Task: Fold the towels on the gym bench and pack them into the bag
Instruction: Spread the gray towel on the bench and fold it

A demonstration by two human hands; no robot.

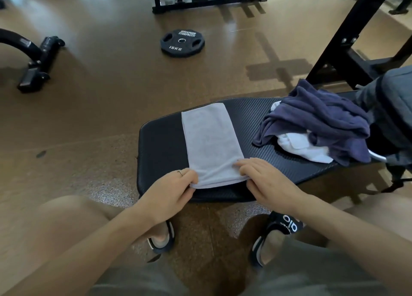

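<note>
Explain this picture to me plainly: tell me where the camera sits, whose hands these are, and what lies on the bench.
There is no machine here. The camera is worn on a person's head, looking down at their own hands. The left hand and right hand each pinch a near corner of a light grey towel, laid flat as a long strip across the black gym bench. Further right lie a crumpled navy towel and a white one under it, with a grey bag beside them.

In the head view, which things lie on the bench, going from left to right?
Light grey towel, held at its near end by both hands → crumpled navy towel with a white towel under it → grey bag.
</note>
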